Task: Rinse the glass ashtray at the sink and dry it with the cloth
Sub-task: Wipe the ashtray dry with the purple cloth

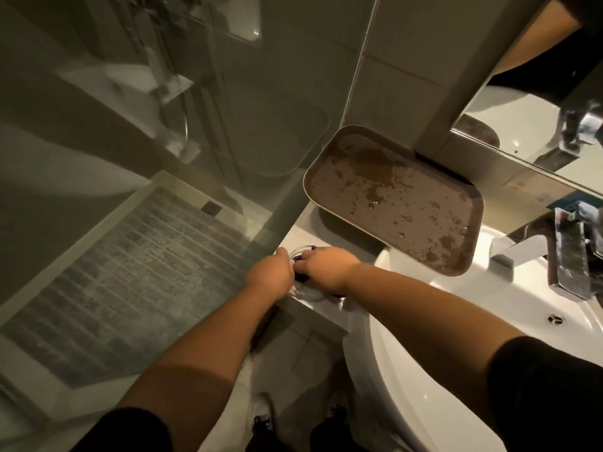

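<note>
The clear glass ashtray (305, 293) rests on the white ledge (326, 309) left of the sink (483, 308). My left hand (270, 276) grips its left rim. A purple cloth (301, 278) is bunched inside the ashtray, and my right hand (328, 267) presses down on it. Most of the ashtray is hidden under both hands; only parts of its rim show.
A brown tray (394, 200), wet with droplets, lies on the ledge behind and overhangs the basin. The chrome tap (567, 256) stands at the right under a mirror (535, 125). A glass shower screen (228, 125) and shower floor lie left.
</note>
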The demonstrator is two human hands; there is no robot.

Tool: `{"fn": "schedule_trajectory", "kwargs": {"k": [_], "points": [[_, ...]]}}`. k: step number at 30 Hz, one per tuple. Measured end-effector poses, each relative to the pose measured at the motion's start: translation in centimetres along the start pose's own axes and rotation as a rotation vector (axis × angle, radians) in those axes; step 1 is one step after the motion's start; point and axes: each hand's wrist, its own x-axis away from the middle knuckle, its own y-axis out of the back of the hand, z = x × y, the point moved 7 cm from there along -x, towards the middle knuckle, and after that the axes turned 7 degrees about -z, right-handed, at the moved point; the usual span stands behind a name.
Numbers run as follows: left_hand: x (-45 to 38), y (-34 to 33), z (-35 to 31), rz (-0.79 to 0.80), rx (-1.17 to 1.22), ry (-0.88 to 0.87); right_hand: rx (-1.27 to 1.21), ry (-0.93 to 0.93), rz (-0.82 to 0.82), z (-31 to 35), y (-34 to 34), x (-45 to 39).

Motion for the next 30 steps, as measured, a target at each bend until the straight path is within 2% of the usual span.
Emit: {"fn": "schedule_trajectory", "kwargs": {"k": [2, 4, 6, 10, 12, 14, 16, 20, 22, 26, 30], "points": [[-0.9, 0.1, -0.4, 0.025, -0.061, -0.075, 0.036, 0.057, 0.020, -0.6, 0.1, -0.2], [-1.1, 0.0, -0.8, 0.029, -0.101, -0.106, 0.045, 0.012, 0.023, -1.1, -0.2, -0.3], [-0.7, 0.0, -0.9, 0.005, -0.096, -0.073, 0.006, -0.111, -0.017, -1.0, -0.4, -0.2], [0.5, -0.7, -0.7, -0.029, -0.020, 0.053, -0.222, -0.481, -0.066, -1.3, -0.5, 0.2], [1.4, -1.3, -0.5, -0.053, 0.013, 0.116, -0.292, -0.560, -0.062, -1.8, -0.9, 0.3], [2.3, -1.6, -0.3, -0.080, 0.029, 0.154, -0.309, -0.542, -0.065, -2.0, -1.1, 0.4], [2.2, -1.3, -0.4, -0.095, 0.061, 0.119, -0.303, -0.466, -0.079, -2.3, -0.8, 0.7], [-0.5, 0.0, -1.9, -0.021, -0.003, -0.124, -0.156, -0.210, -0.032, -2.9, 0.3, 1.4], [-1.3, -0.1, -3.0, 0.036, -0.090, -0.211, -0.109, -0.158, -0.021, -3.3, 0.3, 1.4], [-1.0, -0.6, -3.6, -0.001, -0.112, -0.175, -0.111, -0.206, -0.012, -3.8, 0.0, 0.8], [-0.1, -1.2, -3.1, -0.048, -0.082, -0.084, -0.232, -0.449, -0.079, -4.4, -0.5, 0.8]]}}
